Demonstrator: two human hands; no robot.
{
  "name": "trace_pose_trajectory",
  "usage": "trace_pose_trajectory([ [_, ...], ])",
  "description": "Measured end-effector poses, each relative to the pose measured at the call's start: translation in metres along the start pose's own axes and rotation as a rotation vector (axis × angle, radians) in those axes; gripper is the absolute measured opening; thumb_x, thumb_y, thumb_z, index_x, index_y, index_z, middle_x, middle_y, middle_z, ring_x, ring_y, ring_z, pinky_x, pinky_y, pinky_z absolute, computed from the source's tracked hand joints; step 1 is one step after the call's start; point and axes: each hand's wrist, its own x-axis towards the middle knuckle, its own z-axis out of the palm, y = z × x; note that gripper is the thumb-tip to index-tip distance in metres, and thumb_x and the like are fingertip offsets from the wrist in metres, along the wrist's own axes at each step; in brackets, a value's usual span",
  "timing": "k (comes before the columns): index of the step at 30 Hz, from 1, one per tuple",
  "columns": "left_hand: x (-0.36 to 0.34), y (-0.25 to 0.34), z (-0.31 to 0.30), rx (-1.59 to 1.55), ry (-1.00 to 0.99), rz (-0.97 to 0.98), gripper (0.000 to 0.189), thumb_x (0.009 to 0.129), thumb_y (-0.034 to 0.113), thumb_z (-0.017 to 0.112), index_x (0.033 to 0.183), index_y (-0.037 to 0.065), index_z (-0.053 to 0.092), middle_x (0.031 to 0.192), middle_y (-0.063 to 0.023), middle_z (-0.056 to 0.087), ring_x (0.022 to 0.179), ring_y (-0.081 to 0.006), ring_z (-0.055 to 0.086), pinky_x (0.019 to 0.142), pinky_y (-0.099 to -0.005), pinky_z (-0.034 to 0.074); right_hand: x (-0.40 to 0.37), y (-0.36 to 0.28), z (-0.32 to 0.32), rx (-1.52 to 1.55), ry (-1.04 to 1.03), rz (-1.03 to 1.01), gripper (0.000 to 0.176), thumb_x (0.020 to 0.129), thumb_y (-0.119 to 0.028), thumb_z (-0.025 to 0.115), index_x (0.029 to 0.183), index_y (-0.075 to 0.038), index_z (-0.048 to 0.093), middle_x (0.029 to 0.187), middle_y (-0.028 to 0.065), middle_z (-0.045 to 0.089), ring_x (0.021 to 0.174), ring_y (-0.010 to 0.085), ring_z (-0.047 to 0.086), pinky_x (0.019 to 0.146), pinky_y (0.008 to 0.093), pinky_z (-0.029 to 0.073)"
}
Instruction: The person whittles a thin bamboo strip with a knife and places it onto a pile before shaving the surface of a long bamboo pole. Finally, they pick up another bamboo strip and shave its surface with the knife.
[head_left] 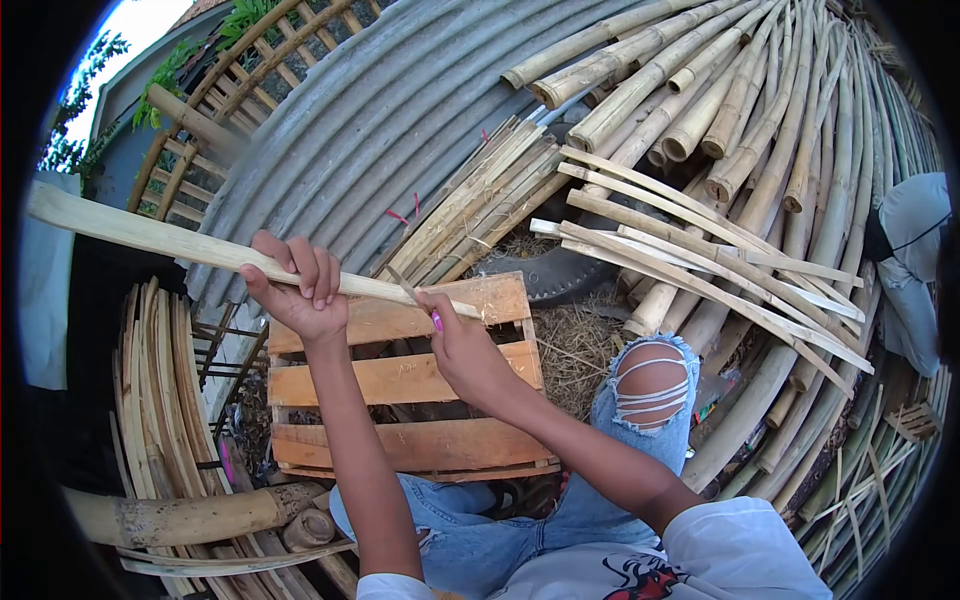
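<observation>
A long pale bamboo strip point(150, 235) runs from the upper left down to above the slatted wooden crate point(405, 372). My left hand point(300, 287) is closed around the strip near its middle, palm turned up. In my right hand point(460, 345) is a small knife point(403, 284); a bit of pink shows on its handle. The knife's blade crosses the strip a little short of its right end and appears to touch it. Part of the handle is hidden by my fingers.
Tied bundles of split bamboo point(490, 205) lean beside corrugated metal sheets point(370, 110). Loose strips point(720, 260) lie over bamboo poles point(750, 120) at right. More strips point(155, 390) stand at left, above a thick bamboo pole point(180, 518). Another person point(912, 260) is at far right.
</observation>
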Motion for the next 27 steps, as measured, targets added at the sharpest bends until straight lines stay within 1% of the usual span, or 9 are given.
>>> trace_pose_trajectory([
  [1,0.003,0.0,0.0,0.005,0.001,0.017,0.047,0.09,0.052,0.049,0.069,0.013,0.032,0.045,0.0032,0.027,0.031,-0.004,0.02,0.028,-0.0153,0.019,0.005,-0.004,-0.006,0.002,-0.019,0.011,0.034,0.094,-0.009,0.036,0.127,-0.006,0.034,0.067,0.0277,0.053,0.066,0.0468,0.055,0.061,0.0514,0.039],
  [2,0.002,0.0,-0.003,-0.007,0.003,-0.001,0.047,0.09,0.052,0.048,0.07,0.013,0.032,0.045,0.0031,0.027,0.031,-0.0041,0.02,0.028,-0.0155,0.019,0.007,-0.008,-0.009,-0.051,-0.025,-0.013,0.036,0.093,-0.011,0.036,0.128,-0.007,0.032,0.056,0.0256,0.051,0.058,0.0475,0.054,0.059,0.0547,0.04],
  [7,0.001,-0.002,-0.002,-0.014,-0.022,-0.022,0.048,0.09,0.053,0.047,0.07,0.013,0.032,0.045,0.0032,0.026,0.031,-0.0042,0.02,0.027,-0.0161,0.019,0.003,0.006,-0.002,-0.119,0.031,-0.051,0.038,0.092,-0.011,0.038,0.129,-0.004,0.031,0.059,0.0273,0.053,0.061,0.0474,0.056,0.058,0.0544,0.042],
  [10,0.0,-0.002,-0.002,-0.011,-0.032,-0.031,0.048,0.089,0.054,0.048,0.07,0.013,0.032,0.044,0.0034,0.026,0.03,-0.0044,0.02,0.028,-0.0164,0.018,0.003,-0.022,-0.017,-0.15,-0.034,0.013,0.041,0.09,-0.009,0.04,0.13,-0.003,0.032,0.061,0.0271,0.056,0.065,0.0474,0.058,0.062,0.0534,0.046],
  [13,-0.003,-0.004,0.006,-0.006,-0.057,-0.043,0.05,0.087,0.056,0.05,0.07,0.012,0.033,0.044,0.0032,0.027,0.03,-0.0041,0.02,0.028,-0.0166,0.017,-0.003,0.021,0.005,-0.346,-0.051,0.147,0.04,0.089,-0.007,0.041,0.128,-0.003,0.033,0.066,0.029,0.057,0.069,0.048,0.058,0.065,0.0547,0.046],
  [18,-0.001,-0.01,0.011,-0.008,-0.074,-0.041,0.049,0.087,0.056,0.05,0.07,0.013,0.033,0.045,0.0036,0.028,0.03,-0.0042,0.02,0.029,-0.017,0.017,0.003,-0.027,-0.025,-0.063,-0.018,0.111,0.037,0.092,-0.009,0.041,0.128,-0.007,0.034,0.071,0.0318,0.055,0.073,0.0482,0.057,0.064,0.0542,0.037],
  [21,0.001,-0.012,0.012,0.01,-0.068,-0.022,0.048,0.088,0.055,0.048,0.07,0.013,0.033,0.045,0.0034,0.028,0.031,-0.004,0.02,0.029,-0.0169,0.017,0.003,0.004,-0.006,0.012,0.085,0.094,0.037,0.092,-0.01,0.04,0.128,-0.008,0.033,0.071,0.0321,0.055,0.073,0.0481,0.057,0.064,0.0541,0.038],
  [25,0.005,-0.014,0.008,-0.042,-0.049,-0.058,0.047,0.089,0.053,0.047,0.07,0.012,0.033,0.045,0.0032,0.028,0.031,-0.004,0.02,0.028,-0.0167,0.017,0.01,0.002,-0.014,0.021,-0.008,0.119,0.038,0.092,-0.009,0.04,0.129,-0.008,0.032,0.071,0.031,0.056,0.072,0.0483,0.056,0.064,0.0535,0.039],
  [27,0.003,-0.015,0.011,-0.041,-0.056,-0.062,0.047,0.09,0.053,0.047,0.07,0.012,0.033,0.045,0.0031,0.028,0.031,-0.0039,0.02,0.028,-0.0167,0.017,0.01,0.045,0.004,-0.181,0.038,0.138,0.036,0.091,-0.009,0.039,0.127,-0.007,0.032,0.07,0.0291,0.056,0.07,0.048,0.056,0.063,0.0518,0.04],
])
